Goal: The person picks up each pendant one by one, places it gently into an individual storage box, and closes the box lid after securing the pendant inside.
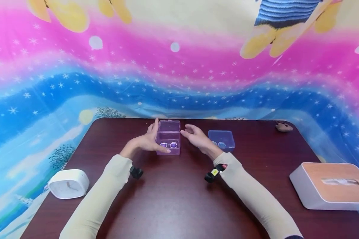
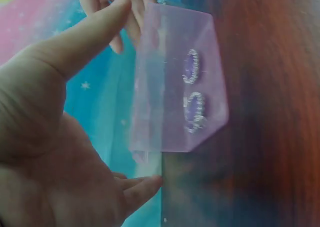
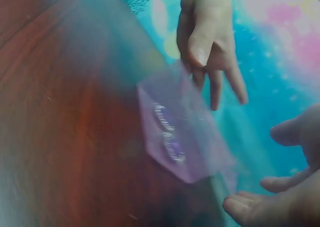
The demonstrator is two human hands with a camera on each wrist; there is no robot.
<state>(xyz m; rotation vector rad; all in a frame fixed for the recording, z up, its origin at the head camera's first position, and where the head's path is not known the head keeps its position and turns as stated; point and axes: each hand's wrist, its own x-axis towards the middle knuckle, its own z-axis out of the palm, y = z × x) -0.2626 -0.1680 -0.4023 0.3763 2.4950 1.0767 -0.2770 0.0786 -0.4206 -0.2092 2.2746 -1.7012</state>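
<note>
A clear pink plastic box (image 1: pixel 169 151) stands near the table's far edge, its lid (image 1: pixel 169 126) raised at the back. Two purple jewelled ornaments (image 1: pixel 173 145) with pale sparkling rims lie inside; the left wrist view shows the box (image 2: pixel 172 102) and ornaments (image 2: pixel 194 107) from the side. My left hand (image 1: pixel 146 141) is at the box's left side, thumb stretched across its front and fingers extended; whether it touches the box I cannot tell. To the right of the box, my right hand (image 1: pixel 198 137) has loosely bent fingers and holds nothing. The right wrist view is blurred.
Beyond my right wrist is a clear blue box (image 1: pixel 222 137) with blue jewelled ornaments, partly hidden. A white clock (image 1: pixel 69 183) stands at left, a wood-topped tissue box (image 1: pixel 338 186) at right. A small brown object (image 1: pixel 283 126) lies in the far right corner, before a patterned cloth.
</note>
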